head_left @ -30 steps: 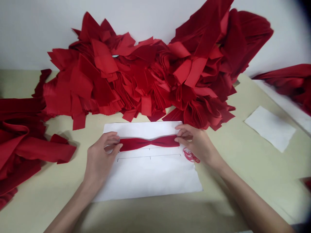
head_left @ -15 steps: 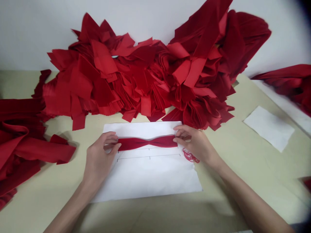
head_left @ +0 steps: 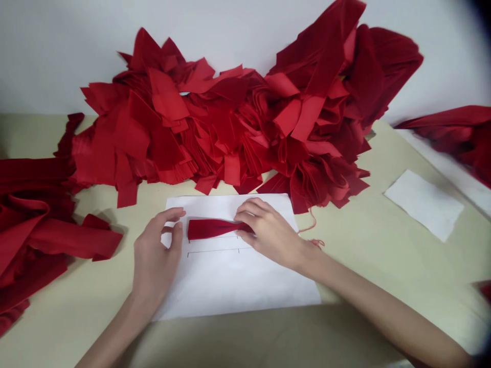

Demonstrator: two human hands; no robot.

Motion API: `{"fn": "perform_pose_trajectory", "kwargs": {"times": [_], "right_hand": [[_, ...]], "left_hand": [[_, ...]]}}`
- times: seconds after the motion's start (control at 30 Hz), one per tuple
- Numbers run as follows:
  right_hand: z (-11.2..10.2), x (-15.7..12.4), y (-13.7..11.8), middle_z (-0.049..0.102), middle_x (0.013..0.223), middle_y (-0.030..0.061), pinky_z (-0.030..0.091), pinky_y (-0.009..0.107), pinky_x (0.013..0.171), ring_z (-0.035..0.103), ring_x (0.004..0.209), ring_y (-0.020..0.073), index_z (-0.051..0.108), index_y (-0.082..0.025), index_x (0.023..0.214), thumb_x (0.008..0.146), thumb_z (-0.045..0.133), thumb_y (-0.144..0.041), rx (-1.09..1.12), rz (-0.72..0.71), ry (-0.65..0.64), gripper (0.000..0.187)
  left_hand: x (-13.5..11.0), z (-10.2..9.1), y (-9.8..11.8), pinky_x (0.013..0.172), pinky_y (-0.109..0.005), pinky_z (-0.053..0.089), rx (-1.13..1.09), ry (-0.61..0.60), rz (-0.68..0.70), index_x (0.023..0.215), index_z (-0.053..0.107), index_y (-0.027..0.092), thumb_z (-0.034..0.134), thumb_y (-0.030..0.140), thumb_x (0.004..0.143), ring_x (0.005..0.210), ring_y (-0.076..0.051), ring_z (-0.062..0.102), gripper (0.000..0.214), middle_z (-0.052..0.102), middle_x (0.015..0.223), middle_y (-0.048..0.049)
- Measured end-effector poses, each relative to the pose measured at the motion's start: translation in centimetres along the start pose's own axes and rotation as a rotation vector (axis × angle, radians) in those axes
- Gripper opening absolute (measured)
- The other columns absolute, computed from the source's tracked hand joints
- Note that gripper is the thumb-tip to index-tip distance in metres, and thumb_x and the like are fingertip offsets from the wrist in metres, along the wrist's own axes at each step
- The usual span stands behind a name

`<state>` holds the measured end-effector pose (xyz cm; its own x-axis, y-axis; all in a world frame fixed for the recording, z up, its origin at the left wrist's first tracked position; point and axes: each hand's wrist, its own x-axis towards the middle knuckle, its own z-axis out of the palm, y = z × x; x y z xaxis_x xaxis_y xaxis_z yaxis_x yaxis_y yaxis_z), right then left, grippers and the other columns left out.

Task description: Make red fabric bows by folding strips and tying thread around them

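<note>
One red strip (head_left: 209,228) | atop white paper (head_left: 238,283) | right hand (head_left: 274,235) gripping middle

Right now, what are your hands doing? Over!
Left hand open, off red strip. Right hand pinching strip near middle, blocking its right end. White paper underneath.

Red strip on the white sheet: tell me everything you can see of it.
The red strip looks like velvety fabric, deep red. Its squared left end is broad; from there it tapers, creased, toward a narrow gathered part. It lies roughly crosswise on the white sheet, just above the ruled lines in the picture. The right hand pinches it at the narrow part, hiding whatever lies beyond. The left hand is open beside the broad end, apart from it.
</note>
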<state>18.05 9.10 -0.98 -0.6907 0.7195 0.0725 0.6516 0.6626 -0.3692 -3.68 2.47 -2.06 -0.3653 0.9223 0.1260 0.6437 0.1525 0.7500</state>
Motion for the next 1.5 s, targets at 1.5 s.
{"fn": "perform_pose_trajectory", "kwargs": {"times": [1.5], "right_hand": [[-2.6, -0.5, 1.5, 0.067, 0.100, 0.0038, 0.050, 0.033, 0.085, 0.061, 0.096, 0.0177, 0.066, -0.021, 0.099, 0.089, 0.052, -0.024, 0.222, 0.072, 0.011, 0.017]], "left_hand": [[1.0, -0.3, -1.1, 0.072, -0.035, 0.054, -0.170, -0.197, -0.129, 0.106, 0.057, 0.021, 0.048, 0.029, 0.086, 0.086, -0.021, 0.067, 0.023, 0.065, 0.108, -0.0078]]}}
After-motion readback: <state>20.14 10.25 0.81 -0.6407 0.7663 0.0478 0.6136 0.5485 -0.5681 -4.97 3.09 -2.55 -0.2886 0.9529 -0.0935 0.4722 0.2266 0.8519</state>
